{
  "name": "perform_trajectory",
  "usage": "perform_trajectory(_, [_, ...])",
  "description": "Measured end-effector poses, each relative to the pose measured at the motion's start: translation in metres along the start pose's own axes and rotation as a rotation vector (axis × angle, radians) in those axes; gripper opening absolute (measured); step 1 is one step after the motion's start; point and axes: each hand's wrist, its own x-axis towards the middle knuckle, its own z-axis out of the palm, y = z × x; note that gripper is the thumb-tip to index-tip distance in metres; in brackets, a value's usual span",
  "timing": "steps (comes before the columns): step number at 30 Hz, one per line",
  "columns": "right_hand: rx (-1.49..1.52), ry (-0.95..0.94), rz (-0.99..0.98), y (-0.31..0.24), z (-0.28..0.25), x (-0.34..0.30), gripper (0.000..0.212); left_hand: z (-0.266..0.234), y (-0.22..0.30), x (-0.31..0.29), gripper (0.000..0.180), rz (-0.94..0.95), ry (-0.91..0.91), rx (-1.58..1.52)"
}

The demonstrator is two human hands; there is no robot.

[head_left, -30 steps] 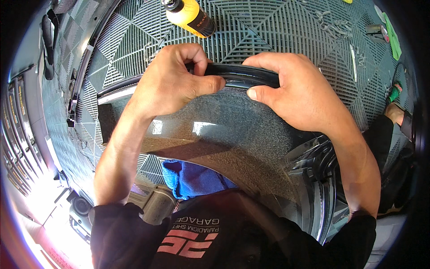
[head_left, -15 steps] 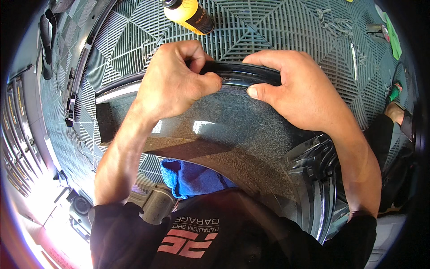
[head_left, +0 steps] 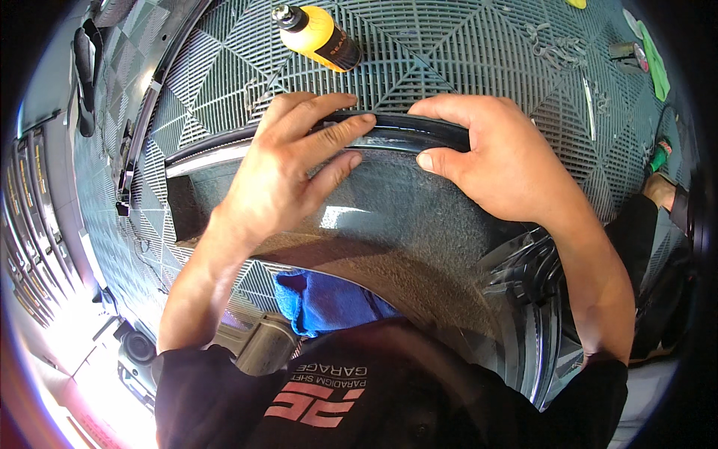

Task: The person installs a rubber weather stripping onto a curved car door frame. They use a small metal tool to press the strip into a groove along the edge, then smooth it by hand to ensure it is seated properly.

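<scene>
A large curved dark car panel (head_left: pixel 389 198) lies in front of me, its inner face dusty and speckled. Along its far edge runs a glossy black trim strip (head_left: pixel 415 141). My right hand (head_left: pixel 508 157) grips this strip, thumb on the near side and fingers over the far side. Opposite it, my left hand (head_left: pixel 280 168) is spread over the strip, index fingertip resting on top and thumb apart on the near side. What the undersides of the left fingers touch is hidden.
Beyond the panel, a yellow bottle (head_left: pixel 310 37) stands on grey grid floor tiles (head_left: pixel 441 45). Blue cloth (head_left: pixel 325 303) lies close to my body beside a grey-brown moulded part (head_left: pixel 268 344). Long black trim (head_left: pixel 153 86) curves at left; a green cloth (head_left: pixel 658 71) is far right.
My left hand has opened from a curled pinch at the strip into stretched, spread fingers. The right hand keeps its grip. Panel and bottle sit slightly lower in the view.
</scene>
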Motion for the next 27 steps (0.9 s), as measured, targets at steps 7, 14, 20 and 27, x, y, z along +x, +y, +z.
perform_trajectory(7, [-0.024, 0.017, -0.004, -0.002, 0.001, -0.001, 0.033, 0.020, 0.003, -0.010, 0.040, 0.102, 0.189, 0.163])
perform_trajectory(14, [-0.041, 0.014, -0.002, 0.001, 0.003, 0.000, 0.035, 0.025, -0.004, -0.009, 0.029, 0.128, 0.207, 0.030])
perform_trajectory(20, [-0.033, 0.043, -0.012, 0.003, 0.004, -0.001, 0.036, 0.026, -0.006, -0.003, 0.028, 0.119, 0.184, -0.002])
perform_trajectory(27, [-0.082, 0.058, -0.014, 0.001, 0.004, -0.001, 0.035, 0.025, -0.005, -0.006, 0.044, 0.068, 0.176, -0.056])
